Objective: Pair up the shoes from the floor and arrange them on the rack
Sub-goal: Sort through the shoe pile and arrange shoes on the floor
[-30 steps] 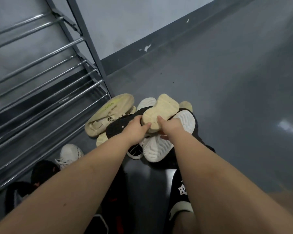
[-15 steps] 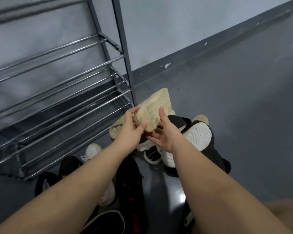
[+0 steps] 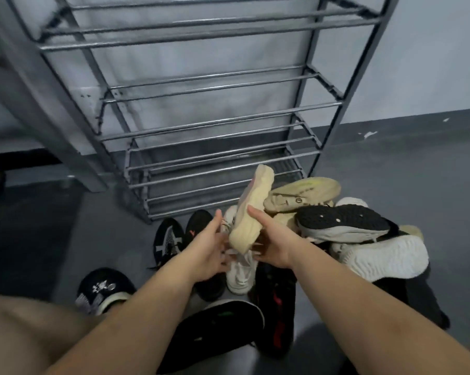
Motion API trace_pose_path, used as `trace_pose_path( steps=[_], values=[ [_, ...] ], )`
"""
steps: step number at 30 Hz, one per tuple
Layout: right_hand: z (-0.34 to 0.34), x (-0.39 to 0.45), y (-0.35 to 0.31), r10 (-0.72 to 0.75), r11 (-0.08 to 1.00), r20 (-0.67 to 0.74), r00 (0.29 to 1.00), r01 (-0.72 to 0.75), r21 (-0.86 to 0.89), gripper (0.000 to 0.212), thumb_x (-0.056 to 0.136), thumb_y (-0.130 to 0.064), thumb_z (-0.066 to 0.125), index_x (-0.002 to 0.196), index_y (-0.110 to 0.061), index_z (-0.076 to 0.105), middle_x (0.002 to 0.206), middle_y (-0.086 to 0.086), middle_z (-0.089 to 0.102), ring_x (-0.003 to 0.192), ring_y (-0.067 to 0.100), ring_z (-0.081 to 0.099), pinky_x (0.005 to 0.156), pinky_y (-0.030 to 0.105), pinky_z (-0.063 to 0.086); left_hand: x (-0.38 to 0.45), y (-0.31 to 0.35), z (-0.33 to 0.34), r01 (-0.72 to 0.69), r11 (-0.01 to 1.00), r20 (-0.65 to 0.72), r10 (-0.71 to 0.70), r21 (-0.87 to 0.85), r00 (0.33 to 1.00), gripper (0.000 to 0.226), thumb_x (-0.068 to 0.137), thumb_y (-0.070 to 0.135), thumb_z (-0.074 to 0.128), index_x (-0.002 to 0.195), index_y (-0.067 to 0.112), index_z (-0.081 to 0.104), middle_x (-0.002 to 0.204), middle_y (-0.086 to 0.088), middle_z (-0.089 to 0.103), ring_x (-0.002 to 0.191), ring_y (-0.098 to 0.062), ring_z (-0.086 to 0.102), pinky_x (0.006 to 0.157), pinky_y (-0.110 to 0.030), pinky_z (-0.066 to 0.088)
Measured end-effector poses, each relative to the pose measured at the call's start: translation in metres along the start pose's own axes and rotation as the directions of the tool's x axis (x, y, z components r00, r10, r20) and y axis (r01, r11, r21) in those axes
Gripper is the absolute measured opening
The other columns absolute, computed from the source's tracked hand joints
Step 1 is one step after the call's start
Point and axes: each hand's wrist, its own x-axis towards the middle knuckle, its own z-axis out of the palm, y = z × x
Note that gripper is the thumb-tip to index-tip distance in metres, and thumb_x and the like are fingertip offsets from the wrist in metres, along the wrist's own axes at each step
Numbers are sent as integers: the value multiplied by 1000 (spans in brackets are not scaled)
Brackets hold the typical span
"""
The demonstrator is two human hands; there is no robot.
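We hold a cream shoe (image 3: pixel 251 212) between both hands: right hand (image 3: pixel 275 246) gripping, left hand (image 3: pixel 209 253) spread beside it. It has risen off the pile (image 3: pixel 336 226), rack (image 3: pixel 215 131) now at 12 o'clock.

The grey metal shoe rack (image 3: pixel 215 123) stands against the wall, its tiers of paired horizontal bars bare, with open gaps between tiers wide across the front. Its dark upright posts frame the opening left and right. The approach to the lowest tier is crowded: a black knit sneaker with white stripes (image 3: pixel 166 240) and a black sneaker with an orange mark (image 3: pixel 198 223) lie just before it, and a heap of cream, black and white-soled shoes (image 3: pixel 350 228) piles against the rack's right foot. Bare grey floor (image 3: pixel 417 169) lies right of the heap.
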Motion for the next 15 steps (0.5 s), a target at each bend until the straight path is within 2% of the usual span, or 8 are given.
trace_pose_path(
  steps=[2, 4, 5, 7, 9, 12, 14, 15],
  values=[
    [12, 5, 8, 49, 992, 14, 999, -47, -118, 67, 68, -65, 66, 116, -19, 65, 112, 1, 69, 104, 20, 60, 89, 32, 46, -1, -5, -15, 50, 991, 98, -38, -121, 994, 78, 86, 73, 22, 118, 12, 60, 114, -12, 64, 97, -28, 60, 82, -41, 47],
    [21, 11, 16, 83, 978, 33, 996, -75, -195, 80, 55, -71, 72, 119, -23, 63, 118, -2, 66, 114, 19, 56, 105, 38, 38, -1, -9, -25, 32, 979, 60, -20, -203, 998, 64, 90, 63, 33, 122, 13, 57, 112, -10, 65, 95, -26, 62, 85, -43, 49],
    [24, 14, 20, 74, 974, 32, 997, -65, -216, 75, 58, -69, 72, 117, -23, 63, 115, -2, 66, 111, 19, 56, 105, 38, 37, 1, -11, -28, 3, 977, 6, -2, -215, 1000, 53, 92, 55, 40, 121, 14, 58, 108, -8, 66, 94, -23, 62, 85, -42, 50],
    [29, 18, 27, 23, 979, -1, 1000, -23, -204, 49, 77, -52, 67, 111, -18, 65, 106, 0, 68, 95, 16, 58, 88, 30, 42, 5, -17, -35, -71, 979, -100, 52, -190, 994, 37, 93, 39, 50, 117, 13, 61, 100, -5, 68, 88, -19, 64, 83, -36, 52],
    [32, 21, 36, 16, 988, -77, 997, -27, -153, 47, 81, -47, 67, 113, -12, 66, 109, 5, 70, 95, 20, 62, 82, 31, 44, 12, -26, -40, -114, 986, -148, 95, -126, 984, 30, 93, 31, 55, 113, 10, 62, 97, -5, 70, 86, -18, 66, 80, -35, 54],
    [33, 21, 49, 45, 990, -142, 989, -63, -126, 48, 82, -47, 67, 109, -8, 66, 105, 10, 70, 94, 26, 65, 78, 36, 51, 19, -42, -44, -116, 989, -244, 136, 96, 960, 44, 86, 32, 65, 122, 10, 51, 112, -8, 66, 98, -23, 65, 90, -38, 52],
    [29, 18, 57, 51, 987, -177, 983, -77, -142, 38, 86, -36, 66, 109, -5, 64, 96, 10, 69, 82, 23, 64, 67, 33, 53, 22, -50, -47, -123, 951, -276, 204, 285, 939, 59, 80, 35, 72, 127, 14, 42, 117, -8, 63, 102, -23, 64, 95, -39, 50],
    [26, 17, 60, 58, 983, -187, 981, -89, -161, 32, 88, -30, 66, 109, -6, 63, 94, 8, 67, 80, 20, 63, 61, 30, 52, 25, -52, -48, -127, 938, -259, 217, 324, 941, 64, 78, 35, 73, 130, 15, 41, 117, -9, 63, 103, -23, 64, 96, -40, 50]
  ],
)
